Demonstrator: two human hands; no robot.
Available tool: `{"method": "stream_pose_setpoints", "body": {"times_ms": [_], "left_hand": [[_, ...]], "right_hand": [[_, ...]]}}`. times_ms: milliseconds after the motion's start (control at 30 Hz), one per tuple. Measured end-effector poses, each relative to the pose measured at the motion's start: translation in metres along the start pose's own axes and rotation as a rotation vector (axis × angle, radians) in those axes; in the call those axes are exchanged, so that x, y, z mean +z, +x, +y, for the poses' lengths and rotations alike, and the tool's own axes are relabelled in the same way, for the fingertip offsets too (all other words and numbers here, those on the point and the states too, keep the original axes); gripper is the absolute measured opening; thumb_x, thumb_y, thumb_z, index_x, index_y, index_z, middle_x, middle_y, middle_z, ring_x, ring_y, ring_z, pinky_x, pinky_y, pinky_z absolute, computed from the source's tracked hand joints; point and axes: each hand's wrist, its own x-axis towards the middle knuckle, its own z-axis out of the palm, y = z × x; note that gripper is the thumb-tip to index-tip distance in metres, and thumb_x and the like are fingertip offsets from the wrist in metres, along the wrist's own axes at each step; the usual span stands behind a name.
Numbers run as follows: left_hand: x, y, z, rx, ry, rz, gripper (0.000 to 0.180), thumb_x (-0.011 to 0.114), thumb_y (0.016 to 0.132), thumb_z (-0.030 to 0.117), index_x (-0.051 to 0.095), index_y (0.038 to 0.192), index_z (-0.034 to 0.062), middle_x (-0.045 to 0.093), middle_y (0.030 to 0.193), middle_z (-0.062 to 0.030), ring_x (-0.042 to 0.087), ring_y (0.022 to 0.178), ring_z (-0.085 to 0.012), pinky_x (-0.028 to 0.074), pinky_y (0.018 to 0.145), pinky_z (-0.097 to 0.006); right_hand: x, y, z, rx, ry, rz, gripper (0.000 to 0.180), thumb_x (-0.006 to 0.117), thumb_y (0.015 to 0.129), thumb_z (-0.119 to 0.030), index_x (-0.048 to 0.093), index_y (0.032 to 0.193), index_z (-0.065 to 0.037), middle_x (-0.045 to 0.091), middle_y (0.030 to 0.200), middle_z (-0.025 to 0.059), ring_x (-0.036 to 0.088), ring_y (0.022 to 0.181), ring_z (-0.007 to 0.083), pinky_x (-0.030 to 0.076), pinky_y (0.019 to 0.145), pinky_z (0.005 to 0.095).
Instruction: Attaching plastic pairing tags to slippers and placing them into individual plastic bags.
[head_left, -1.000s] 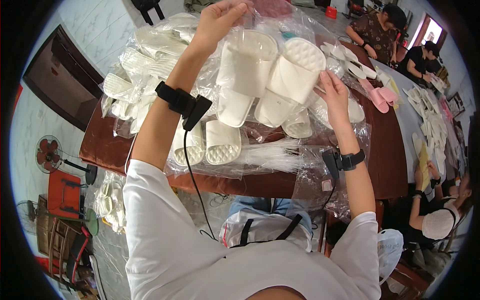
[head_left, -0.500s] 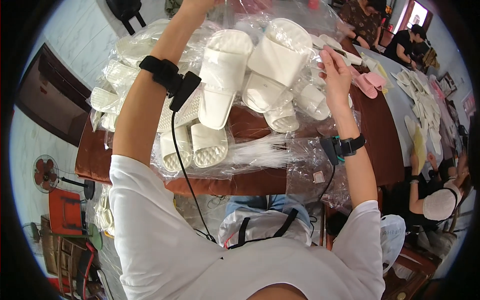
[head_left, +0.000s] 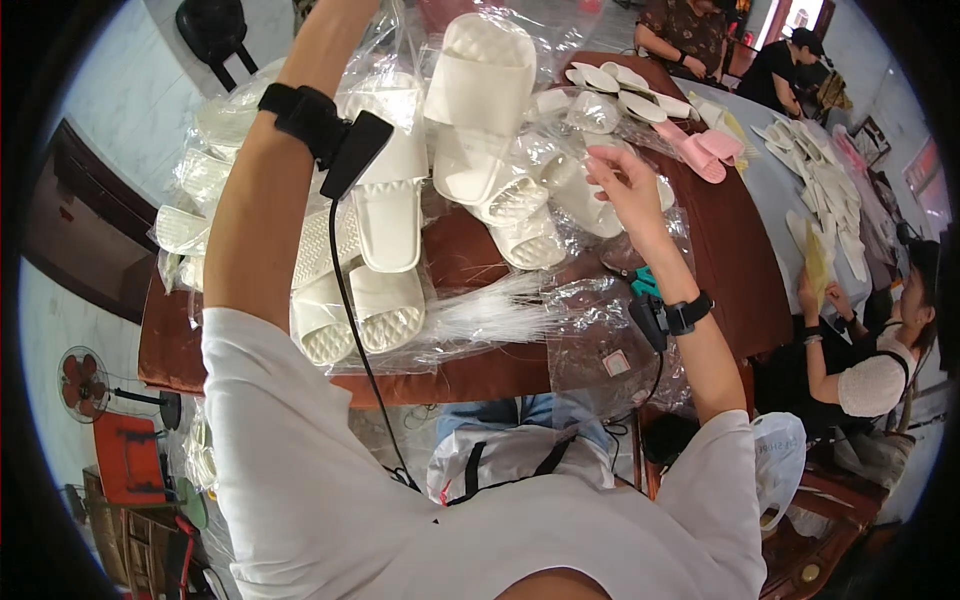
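My left forearm reaches up past the top edge, and the left hand is out of view. Near the middle of the table, my right hand point(head_left: 628, 190) is raised with its fingers bent and apart, and nothing shows between them. It is nearest to white slippers in clear plastic. A large white slipper point(head_left: 478, 95) stands tilted at the top middle, inside a clear bag. To its left, another white slipper point(head_left: 388, 225) lies in clear plastic. A wrapped pair of white slippers point(head_left: 388, 305) lies closer to me. Teal-handled scissors point(head_left: 643, 282) lie partly behind my right wrist.
A bundle of thin white strips point(head_left: 490, 320) lies near the front edge beside clear bags point(head_left: 590, 350). Pink slippers point(head_left: 700, 155) are at the right. More slippers cover a grey table point(head_left: 765, 185), where other people work. A fan point(head_left: 85, 385) stands at far left.
The large slipper has shifted left and up. My right hand has moved slightly left and down, its fingers now more bent. My left hand has left the view, and the scissors show more.
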Motion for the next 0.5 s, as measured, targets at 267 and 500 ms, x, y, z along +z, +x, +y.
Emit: {"method": "stream_pose_setpoints", "body": {"times_ms": [267, 500], "left_hand": [[0.004, 0.022, 0.018, 0.204, -0.33, 0.111, 0.025, 0.053, 0.099, 0.018, 0.058, 0.119, 0.0037, 0.065, 0.094, -0.0057, 0.062, 0.08, -0.0148, 0.053, 0.07, -0.028], [0.053, -0.01, 0.083, 0.454, -0.253, 0.059, 0.026, 0.054, 0.098, 0.012, 0.058, 0.121, 0.0012, 0.066, 0.094, -0.0072, 0.064, 0.079, -0.0155, 0.054, 0.069, -0.027]], "right_hand": [[-0.005, -0.007, 0.021, 0.073, 0.002, -0.044, 0.03, 0.065, 0.091, -0.021, 0.062, 0.117, -0.005, 0.066, 0.098, 0.001, 0.062, 0.087, 0.0093, 0.051, 0.069, 0.0241], [0.001, -0.023, -0.006, -0.083, -0.069, -0.138, 0.064, 0.076, 0.081, -0.014, 0.044, 0.135, -0.006, 0.051, 0.128, 0.009, 0.055, 0.11, 0.0173, 0.05, 0.083, 0.031]]}}
